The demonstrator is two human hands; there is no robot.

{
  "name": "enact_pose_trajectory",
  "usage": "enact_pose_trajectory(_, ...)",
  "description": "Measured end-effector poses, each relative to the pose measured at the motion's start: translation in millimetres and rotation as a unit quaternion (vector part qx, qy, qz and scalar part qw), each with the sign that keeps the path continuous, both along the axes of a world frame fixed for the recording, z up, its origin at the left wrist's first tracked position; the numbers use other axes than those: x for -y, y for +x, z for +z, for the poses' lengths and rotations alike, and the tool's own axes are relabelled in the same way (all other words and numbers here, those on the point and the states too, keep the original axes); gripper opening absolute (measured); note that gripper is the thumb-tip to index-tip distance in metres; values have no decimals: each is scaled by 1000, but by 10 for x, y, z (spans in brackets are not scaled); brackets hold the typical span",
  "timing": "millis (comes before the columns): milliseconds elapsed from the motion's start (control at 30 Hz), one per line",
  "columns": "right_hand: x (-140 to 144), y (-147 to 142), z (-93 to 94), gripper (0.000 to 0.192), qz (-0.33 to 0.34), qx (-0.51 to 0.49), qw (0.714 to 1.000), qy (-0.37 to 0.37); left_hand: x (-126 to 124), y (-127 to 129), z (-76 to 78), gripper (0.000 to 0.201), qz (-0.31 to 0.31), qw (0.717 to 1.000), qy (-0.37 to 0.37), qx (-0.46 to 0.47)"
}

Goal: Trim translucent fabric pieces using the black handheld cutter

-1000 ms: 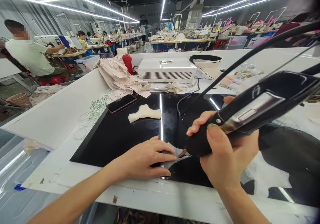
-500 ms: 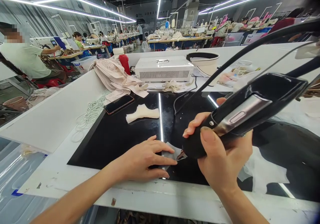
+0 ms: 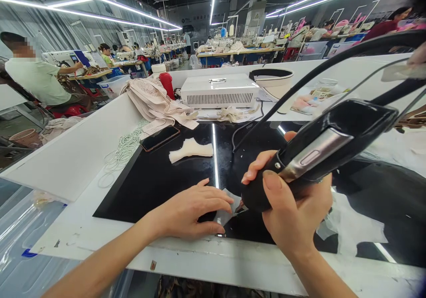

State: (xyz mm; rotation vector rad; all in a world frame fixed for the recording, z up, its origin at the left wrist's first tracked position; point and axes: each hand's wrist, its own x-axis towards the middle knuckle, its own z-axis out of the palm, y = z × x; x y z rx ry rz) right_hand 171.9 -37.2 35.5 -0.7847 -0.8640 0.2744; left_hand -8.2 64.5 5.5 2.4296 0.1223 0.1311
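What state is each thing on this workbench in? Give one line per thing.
Left hand: flat, pressing a small pale fabric piece.
Right hand: gripping a black handheld corded tool, tip at the fabric.
Cream folded fabric piece: lying loose.
Black smartphone: screen dark.
White vented metal box: lid shut.

The glossy black work surface (image 3: 159,178) lies open between the left hand (image 3: 189,211) and the folded cream fabric piece (image 3: 190,150). Its far edge is blocked by a dark phone (image 3: 159,138), a pile of beige cloth (image 3: 156,103) and a white vented metal box (image 3: 219,92). On the right, passage is obstructed by the black handheld tool (image 3: 319,151) in the right hand (image 3: 296,213) and its black cable (image 3: 299,89) arching across.
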Motion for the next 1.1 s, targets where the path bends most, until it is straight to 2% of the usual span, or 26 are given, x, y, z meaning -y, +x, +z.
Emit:
enact_pose_trajectory(367,35,8,-13,39,5,3,1000,0,-13,4,-91,38,-10,999,34,24)
enact_pose_trajectory(567,29,-7,-20,28,-7,22,1000,-11,-7,10,-102,37,-15,998,48,32)
enact_pose_trajectory(767,18,33,-3,34,2,12,1000,-13,-10,7,-115,34,-18,998,51,37)
enact_pose_trajectory(933,24,154,-11,39,-40,-5,999,5,-14,9,-119,32,-15,998,46,41)
enact_pose_trajectory(1100,28,180,-41,38,-34,6,999,-6,-5,16,-108,32,-11,998,47,38)
